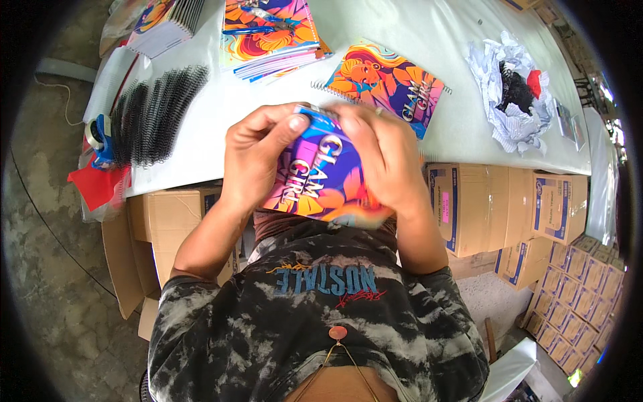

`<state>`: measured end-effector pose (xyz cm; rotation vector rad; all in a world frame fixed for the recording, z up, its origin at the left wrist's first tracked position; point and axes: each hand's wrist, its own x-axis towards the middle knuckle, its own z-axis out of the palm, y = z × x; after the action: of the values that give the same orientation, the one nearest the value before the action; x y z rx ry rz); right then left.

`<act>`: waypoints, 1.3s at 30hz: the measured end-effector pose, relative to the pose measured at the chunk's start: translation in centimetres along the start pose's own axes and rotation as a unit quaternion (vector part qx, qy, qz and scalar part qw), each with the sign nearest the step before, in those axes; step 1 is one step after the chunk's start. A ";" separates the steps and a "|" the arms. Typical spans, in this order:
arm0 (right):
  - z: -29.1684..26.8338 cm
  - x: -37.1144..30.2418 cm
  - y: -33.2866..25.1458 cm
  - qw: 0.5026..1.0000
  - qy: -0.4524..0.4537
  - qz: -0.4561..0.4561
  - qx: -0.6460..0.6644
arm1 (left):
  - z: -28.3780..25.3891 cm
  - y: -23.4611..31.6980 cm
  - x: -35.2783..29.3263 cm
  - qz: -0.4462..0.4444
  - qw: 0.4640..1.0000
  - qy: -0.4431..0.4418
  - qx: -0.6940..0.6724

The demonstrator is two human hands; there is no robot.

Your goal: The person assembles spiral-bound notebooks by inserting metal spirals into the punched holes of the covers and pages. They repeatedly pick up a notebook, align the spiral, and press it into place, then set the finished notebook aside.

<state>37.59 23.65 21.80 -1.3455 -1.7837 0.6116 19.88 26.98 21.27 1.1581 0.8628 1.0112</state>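
A small notebook (320, 175) with a bright purple, orange and pink illustrated cover is held up in front of my body, over the table's near edge. My left hand (260, 149) is closed on its upper left corner, thumb on the cover. My right hand (385, 151) grips its upper right side, the fingers slightly blurred. Both hands meet near the top edge, so whatever binding is there is hidden. Just beyond them lies a similar notebook (385, 80), a thin spiral coil sticking out at both ends.
A stack of notebooks (268, 57) carries blue-handled pliers (248, 30). Black spiral coils (157, 110) lie at left, beside a blue tape dispenser (102, 141) and red material (97, 184). Crumpled paper (492, 67) holds black and red bits. Cardboard boxes (479, 208) stand under the white table (194, 161).
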 end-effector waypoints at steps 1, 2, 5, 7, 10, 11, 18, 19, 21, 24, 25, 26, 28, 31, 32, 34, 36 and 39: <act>-0.4 -0.1 0.2 0.985 -0.091 0.146 0.029 | 0.0 -0.5 0.5 -0.028 0.999 -0.010 -0.044; 0.2 -0.4 0.8 0.987 -0.043 0.124 0.091 | -0.1 -0.7 0.7 -0.066 0.996 -0.020 -0.053; 1.8 -1.3 2.5 0.957 0.074 0.104 0.261 | -0.7 -2.0 1.9 -0.037 0.994 -0.095 -0.042; 2.5 -1.5 2.1 0.915 0.109 0.154 0.356 | -1.0 -1.6 2.6 -0.010 0.988 -0.150 0.024; 3.4 -1.7 1.5 0.934 0.153 0.132 0.294 | -1.5 -1.2 4.0 -0.023 0.975 -0.208 0.073; 3.6 -1.8 1.4 0.945 0.167 0.115 0.256 | -1.5 -1.1 4.3 -0.037 0.971 -0.224 0.081; -2.7 -0.2 1.4 0.952 0.306 -0.013 -0.001 | 2.2 -1.2 6.6 0.133 0.955 -0.182 0.194; -4.2 0.3 2.1 0.929 0.336 -0.099 -0.117 | 2.8 -1.3 7.2 0.138 0.951 -0.171 0.219; -5.1 0.3 4.7 0.906 0.387 -0.027 -0.168 | 4.9 -3.2 10.2 0.168 0.959 -0.017 0.226; -2.6 -3.4 12.3 0.903 0.295 0.202 -0.237 | 6.1 -9.0 15.1 0.183 0.904 0.013 0.387; -1.2 -4.3 12.9 0.916 0.189 0.253 -0.246 | 5.0 -10.9 15.8 0.204 0.828 0.020 0.522; 0.1 -5.4 13.7 0.918 0.116 0.280 -0.258 | 4.3 -12.6 15.7 0.215 0.780 0.056 0.586; 2.0 -7.8 13.1 0.927 0.209 0.195 -0.243 | 4.6 -11.8 14.0 0.170 0.792 0.045 0.585; 2.8 -8.7 13.1 0.920 0.265 0.184 -0.224 | 4.3 -10.9 10.7 0.145 0.809 -0.005 0.570; 2.8 -8.7 13.2 0.917 0.274 0.184 -0.226 | 3.8 -11.1 9.6 0.185 0.802 -0.025 0.568; 1.9 -7.9 13.7 0.924 0.298 0.172 -0.165 | 3.3 -11.5 9.5 0.237 0.805 -0.048 0.541; 1.0 -7.0 14.8 0.923 0.321 0.169 -0.125 | 3.1 -11.9 10.8 0.193 0.855 -0.043 0.480; 0.9 -7.3 15.1 0.913 0.299 0.173 -0.215 | 3.3 -11.5 11.2 0.184 0.850 -0.049 0.492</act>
<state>46.12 21.61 7.43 -1.9211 -1.2141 -0.0517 28.62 35.46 10.30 2.2986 1.1419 0.7778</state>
